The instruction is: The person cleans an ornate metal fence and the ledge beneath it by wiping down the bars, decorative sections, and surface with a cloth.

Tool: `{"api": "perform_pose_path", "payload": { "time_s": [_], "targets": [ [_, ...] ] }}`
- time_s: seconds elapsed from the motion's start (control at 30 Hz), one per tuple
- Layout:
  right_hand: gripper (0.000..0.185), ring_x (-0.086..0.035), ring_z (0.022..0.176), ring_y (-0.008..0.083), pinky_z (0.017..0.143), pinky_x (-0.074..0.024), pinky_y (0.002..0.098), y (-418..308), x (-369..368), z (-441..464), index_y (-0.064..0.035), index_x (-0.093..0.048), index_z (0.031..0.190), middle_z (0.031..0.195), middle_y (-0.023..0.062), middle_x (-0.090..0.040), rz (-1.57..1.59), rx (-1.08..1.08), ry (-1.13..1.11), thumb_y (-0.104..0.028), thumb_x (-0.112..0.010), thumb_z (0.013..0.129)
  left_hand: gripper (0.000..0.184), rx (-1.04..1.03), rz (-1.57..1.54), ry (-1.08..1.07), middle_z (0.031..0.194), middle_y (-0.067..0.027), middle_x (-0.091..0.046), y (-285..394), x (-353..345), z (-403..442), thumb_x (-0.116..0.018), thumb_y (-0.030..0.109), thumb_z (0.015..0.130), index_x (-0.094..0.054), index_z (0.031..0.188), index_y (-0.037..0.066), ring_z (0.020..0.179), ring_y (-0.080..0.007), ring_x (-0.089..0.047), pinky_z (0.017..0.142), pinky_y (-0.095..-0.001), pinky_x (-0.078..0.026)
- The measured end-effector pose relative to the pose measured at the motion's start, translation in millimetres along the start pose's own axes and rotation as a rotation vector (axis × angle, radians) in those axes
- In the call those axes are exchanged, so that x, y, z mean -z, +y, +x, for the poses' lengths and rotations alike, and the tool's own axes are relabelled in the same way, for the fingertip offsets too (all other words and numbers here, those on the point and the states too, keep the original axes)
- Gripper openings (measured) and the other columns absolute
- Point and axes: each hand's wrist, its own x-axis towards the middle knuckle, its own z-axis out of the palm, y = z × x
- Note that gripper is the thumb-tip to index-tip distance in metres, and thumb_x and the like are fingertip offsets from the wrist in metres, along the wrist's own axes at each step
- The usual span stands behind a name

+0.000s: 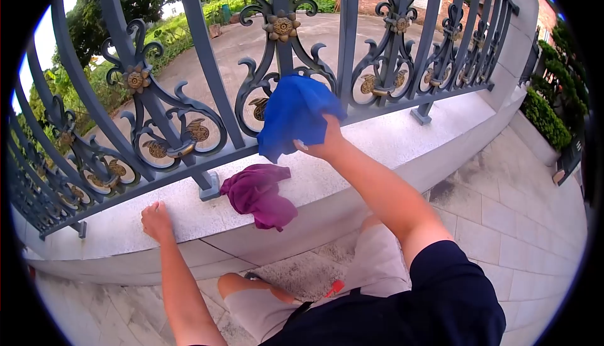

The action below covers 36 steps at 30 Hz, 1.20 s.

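Observation:
A blue cloth (296, 114) lies against the scrollwork of the grey metal fence (280, 50), and my right hand (322, 139) grips its lower right part. The cloth covers some of my fingers and part of the ornament. On the pale stone ledge (195, 217), my left hand (157, 221) rests with its fingers curled and pressed together, with no object visible in it. A crumpled purple cloth (259, 196) sits on the ledge between my two hands, touching neither, its lower end hanging over the front edge.
Fence bars with gold flower ornaments (137, 79) run left and right. Their feet (209, 185) stand on the ledge. Stone paving (497, 220) lies below, near my bent knees. Green bushes (546, 119) grow at the far right, beside a dark sign-like object (568, 160).

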Motion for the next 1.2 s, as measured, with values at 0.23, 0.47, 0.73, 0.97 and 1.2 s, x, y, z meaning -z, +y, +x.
{"api": "perform_pose_path", "payload": {
  "time_s": [0.23, 0.47, 0.73, 0.97, 1.2],
  "targets": [
    [0.03, -0.072, 0.109, 0.035, 0.102, -0.0549, 0.0503, -18.1, 45.6, 182.4, -0.0141, -0.075, 0.119, 0.117, 0.0131, -0.075, -0.4, 0.183, 0.146, -0.025, -0.075, 0.092, 0.036, 0.013, -0.026, -0.011, 0.142, -0.0084, -0.07, 0.4, -3.4, 0.1, -0.07, 0.044, 0.1, -0.084, 0.124, 0.021, 0.136, -0.0307, -0.062, 0.115, -0.051, -0.046],
    [0.021, -0.069, 0.111, 0.0398, 0.099, -0.0523, 0.0522, 4.2, -48.2, 135.3, -0.0099, -0.076, 0.111, 0.114, 0.0152, -0.076, -0.443, 0.104, 0.425, -0.018, -0.075, 0.092, 0.037, -0.019, -0.052, 0.032, 0.138, -0.0114, -0.073, -3.4, -7.0, 2.3, -0.069, 0.044, 0.1, -0.085, 0.12, 0.017, 0.131, -0.0319, -0.066, 0.113, -0.0482, -0.049],
    [0.06, -0.058, 0.142, 0.0377, 0.123, -0.0435, 0.0511, -10.1, -33.3, -22.9, -0.0177, -0.071, 0.141, 0.152, 0.0136, -0.064, -0.064, -0.096, -0.002, -0.026, -0.085, 0.083, 0.038, -0.055, -0.038, 0.045, 0.139, -0.0093, -0.073, -9.7, -11.7, 3.0, -0.068, 0.044, 0.101, -0.085, 0.122, 0.017, 0.131, -0.0316, -0.067, 0.112, -0.0483, -0.051],
    [0.051, -0.069, 0.118, 0.0432, 0.104, -0.0536, 0.0555, -20.1, 26.4, 43.3, -0.009, -0.072, 0.135, 0.125, 0.0187, -0.074, -0.346, 0.077, 0.174, -0.022, -0.081, 0.086, 0.037, -0.036, -0.023, 0.035, 0.139, -0.0079, -0.073, -3.5, -7.8, 0.9, -0.067, 0.045, 0.102, -0.085, 0.122, 0.019, 0.131, -0.031, -0.066, 0.112, -0.0486, -0.05],
    [0.024, -0.073, 0.082, 0.0453, 0.068, -0.0574, 0.0519, -3.7, -30.1, 102.0, -0.0069, -0.072, 0.099, 0.088, 0.0213, -0.075, -0.416, -0.23, 0.249, -0.029, -0.072, 0.091, 0.037, -0.025, -0.005, 0.009, 0.139, -0.0074, -0.073, -4.7, -8.0, 3.0, -0.066, 0.046, 0.102, -0.085, 0.123, 0.021, 0.13, -0.0313, -0.067, 0.112, -0.0505, -0.05]
  ]
}}
